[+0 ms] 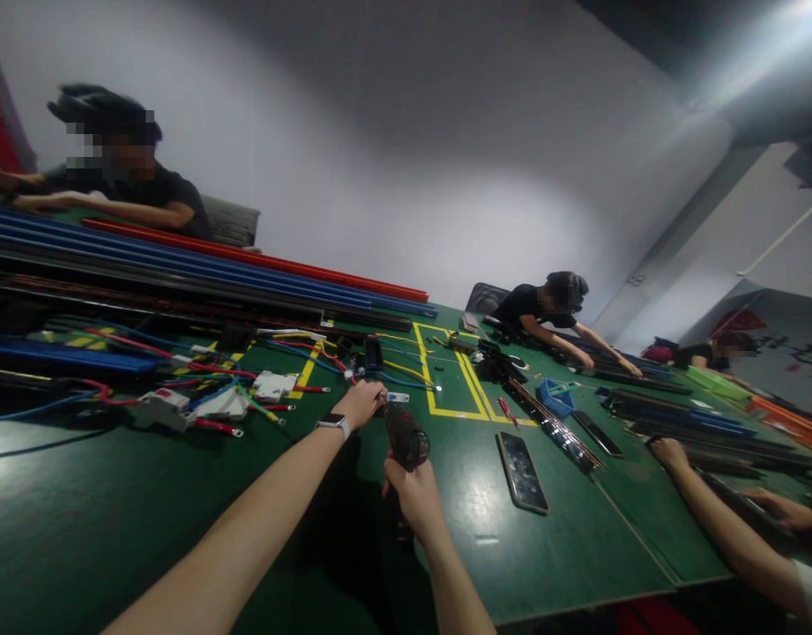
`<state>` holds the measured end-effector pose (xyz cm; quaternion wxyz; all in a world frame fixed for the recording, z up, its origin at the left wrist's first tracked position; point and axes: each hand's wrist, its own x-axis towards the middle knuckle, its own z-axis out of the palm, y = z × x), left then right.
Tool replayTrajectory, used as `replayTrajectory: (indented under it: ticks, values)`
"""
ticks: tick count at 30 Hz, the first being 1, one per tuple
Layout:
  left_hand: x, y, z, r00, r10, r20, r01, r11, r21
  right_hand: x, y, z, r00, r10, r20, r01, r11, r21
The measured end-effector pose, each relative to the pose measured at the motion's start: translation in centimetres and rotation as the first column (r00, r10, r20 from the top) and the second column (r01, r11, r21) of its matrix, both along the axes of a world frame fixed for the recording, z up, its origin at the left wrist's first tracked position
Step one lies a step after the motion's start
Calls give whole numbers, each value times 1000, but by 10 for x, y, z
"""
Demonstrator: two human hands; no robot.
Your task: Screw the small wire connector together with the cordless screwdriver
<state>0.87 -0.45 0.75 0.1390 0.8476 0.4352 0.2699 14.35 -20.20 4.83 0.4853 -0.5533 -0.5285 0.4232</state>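
Observation:
My right hand (pixel 415 498) is wrapped round the grip of a dark cordless drill (pixel 407 437), whose front end points away from me. Just ahead of the drill, my left hand (pixel 364 404) has its fingers closed at the tip; what they pinch is mostly hidden. A small white and blue part (pixel 398 398) shows beside those fingertips. Beyond them lie a black block (pixel 374 354) and yellow and blue wires (pixel 412 377). To the left of my left hand, white circuit breakers (pixel 164 409) with red, blue and green cables rest on the green table (pixel 300 547).
Long blue rails (pixel 181 273) and a red rail (pixel 279 262) lie along the far left. On the right are a phone (pixel 523 472), a red-handled screwdriver (pixel 508 412), a blue bin (pixel 556 397) and metal strips (pixel 557 428). Other people work around the table; a co-worker's arm (pixel 716 516) reaches in at right.

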Motion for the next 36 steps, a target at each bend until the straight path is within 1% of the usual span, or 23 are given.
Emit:
replayTrajectory:
  ticks: [5, 10, 19, 28, 32, 36]
  values:
    - [0, 2, -3, 1000, -7, 3, 7, 1000, 17, 1, 1, -4, 1000, -7, 3, 7, 1000, 5]
    - [0, 5, -6, 1000, -10, 1, 10, 1000, 16, 2, 2, -7, 1000, 14, -4, -14, 1000, 14]
    - [-1, 3, -3, 1000, -13, 5, 13, 1000, 14, 2, 2, -8, 1000, 26, 7, -26, 1000, 15]
    - [1, 6, -8, 1000, -3, -5, 3, 1000, 22, 2, 1, -5, 999, 12, 51, -14, 999, 47]
    - [0, 5, -7, 1000, -12, 9, 12, 1000, 11, 1, 0, -6, 1000, -5, 29, 4, 999, 37]
    - [0, 5, -7, 1000, -8, 15, 8, 1000, 2, 2, 1, -8, 1000, 11, 8, -11, 999, 43]
